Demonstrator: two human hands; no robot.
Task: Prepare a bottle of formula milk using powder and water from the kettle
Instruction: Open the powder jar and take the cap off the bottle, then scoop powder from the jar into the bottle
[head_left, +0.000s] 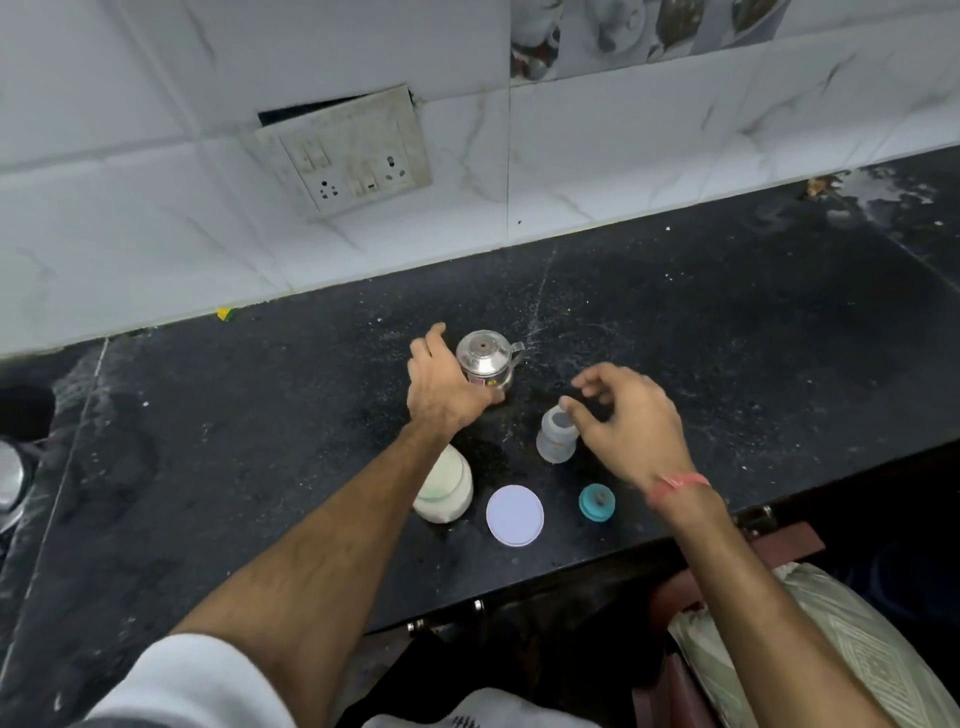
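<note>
A small steel kettle stands on the black counter. My left hand is against its left side, fingers curled round its front and thumb raised behind it. An open, clear baby bottle stands upright to the right of the kettle. Just above and to the right of the bottle's mouth hovers my right hand, fingers loosely curled and holding nothing. The white powder jar stands open, partly under my left forearm. Its round white lid lies flat beside it, and the bottle's teal cap sits further right.
A tiled wall with a switch and socket panel runs behind the counter. A steel vessel shows at the left edge. The far right of the counter has a wet patch. A woven sack sits below the counter's front edge.
</note>
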